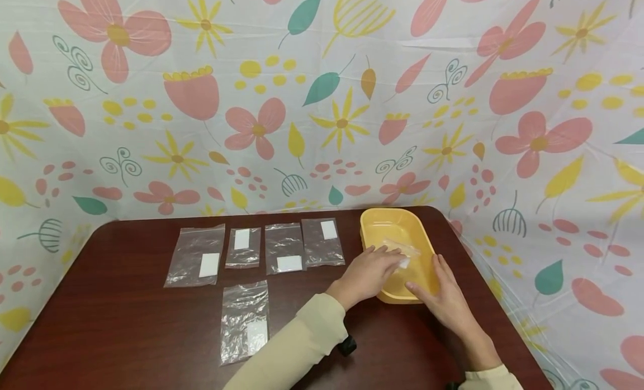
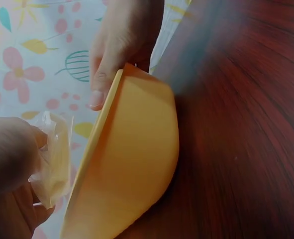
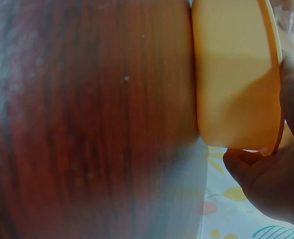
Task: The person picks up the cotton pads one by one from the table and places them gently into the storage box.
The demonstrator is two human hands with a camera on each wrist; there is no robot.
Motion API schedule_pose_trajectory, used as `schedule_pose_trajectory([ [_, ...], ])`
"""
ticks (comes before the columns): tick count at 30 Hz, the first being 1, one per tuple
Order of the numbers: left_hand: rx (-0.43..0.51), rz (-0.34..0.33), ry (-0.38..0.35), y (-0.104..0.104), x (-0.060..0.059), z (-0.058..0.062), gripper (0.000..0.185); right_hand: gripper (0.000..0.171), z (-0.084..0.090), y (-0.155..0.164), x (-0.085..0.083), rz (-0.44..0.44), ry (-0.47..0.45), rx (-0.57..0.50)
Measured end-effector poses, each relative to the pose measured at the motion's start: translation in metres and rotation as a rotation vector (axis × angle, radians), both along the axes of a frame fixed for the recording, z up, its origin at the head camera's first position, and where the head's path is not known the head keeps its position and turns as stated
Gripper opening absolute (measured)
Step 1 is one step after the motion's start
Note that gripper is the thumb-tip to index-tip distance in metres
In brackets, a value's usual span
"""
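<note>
My left hand (image 1: 364, 274) is over the yellow plastic tray (image 1: 427, 233), pinching a small clear plastic bag (image 1: 408, 249) with something white by the fingertips. In the left wrist view that bag (image 2: 57, 159) sits between thumb and fingers, above the tray's rim; its contents are hard to make out. With my right hand (image 1: 449, 300) I grip the tray's near right corner. The right wrist view has the thumb and fingers on either side of the rim (image 3: 276, 84).
Left of the tray, clear zip bags with white labels lie in a row: a large bag (image 1: 188, 261), a small bag (image 1: 244, 258), and two more bags (image 1: 284, 245) (image 1: 322, 247). Another bag (image 1: 238, 309) lies nearer on the dark wooden table (image 1: 126, 334). Floral cloth (image 1: 312, 155) hangs behind.
</note>
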State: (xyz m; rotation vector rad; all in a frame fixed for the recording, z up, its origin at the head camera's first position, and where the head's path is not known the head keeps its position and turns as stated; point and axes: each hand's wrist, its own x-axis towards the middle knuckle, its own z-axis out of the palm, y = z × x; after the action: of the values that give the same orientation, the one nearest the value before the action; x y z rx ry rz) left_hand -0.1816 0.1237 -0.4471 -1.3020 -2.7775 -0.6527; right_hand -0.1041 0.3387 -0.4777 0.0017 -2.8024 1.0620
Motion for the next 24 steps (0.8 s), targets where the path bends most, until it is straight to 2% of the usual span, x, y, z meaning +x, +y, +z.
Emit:
schedule_pose_trajectory([
  [6, -0.040, 0.034, 0.017, 0.012, -0.001, -0.003, 0.038, 0.103, 0.000, 0.000, 0.001, 0.000, -0.013, 0.002],
  [15, -0.166, 0.099, 0.113, 0.032, -0.004, -0.011, 0.030, 0.104, -0.001, 0.001, -0.002, 0.004, -0.012, -0.008],
  [24, -0.204, 0.116, 0.066, 0.046, -0.007, -0.017, 0.029, 0.103, 0.000, 0.001, -0.001, 0.000, -0.019, -0.015],
])
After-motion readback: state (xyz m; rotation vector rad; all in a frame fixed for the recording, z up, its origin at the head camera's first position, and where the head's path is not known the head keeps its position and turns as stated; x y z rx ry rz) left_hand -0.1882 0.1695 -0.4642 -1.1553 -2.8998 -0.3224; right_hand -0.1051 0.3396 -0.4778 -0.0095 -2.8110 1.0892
